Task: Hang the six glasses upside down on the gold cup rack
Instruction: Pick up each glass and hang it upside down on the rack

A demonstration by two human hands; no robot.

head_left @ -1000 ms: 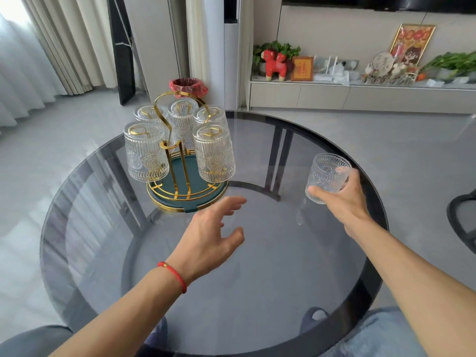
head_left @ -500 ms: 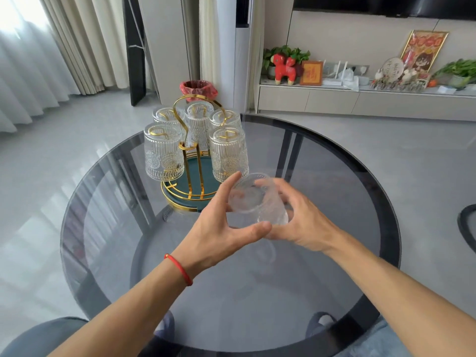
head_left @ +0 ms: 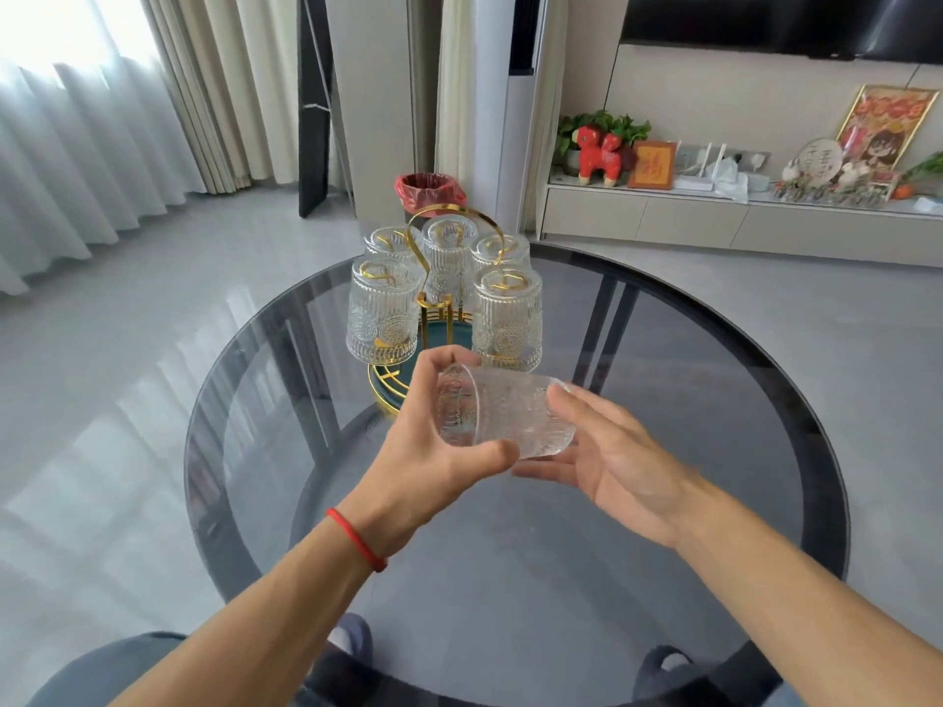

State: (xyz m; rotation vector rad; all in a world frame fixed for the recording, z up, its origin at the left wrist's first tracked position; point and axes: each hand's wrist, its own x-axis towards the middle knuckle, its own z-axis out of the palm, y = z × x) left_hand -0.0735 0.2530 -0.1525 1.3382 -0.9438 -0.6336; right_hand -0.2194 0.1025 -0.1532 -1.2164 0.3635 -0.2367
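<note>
The gold cup rack (head_left: 443,216) with a teal base stands at the far side of the round glass table (head_left: 714,390). Several ribbed glasses (head_left: 383,313) hang upside down on it. In front of the rack, a last ribbed glass (head_left: 510,415) lies on its side in the air, its mouth toward the left. My left hand (head_left: 428,466) grips it around the rim with thumb and fingers. My right hand (head_left: 617,456) is open beside the glass's base, fingertips close to it or just touching.
A red-lined bin (head_left: 431,188) stands on the floor behind the rack. A low cabinet (head_left: 714,222) with ornaments runs along the right wall. Curtains hang at the left. My slippered feet (head_left: 668,665) show through the table glass.
My right hand brought the glass from the right to the middle and passed it to my left hand. The right hand's fingers have opened off it. The view moved closer to the rack.
</note>
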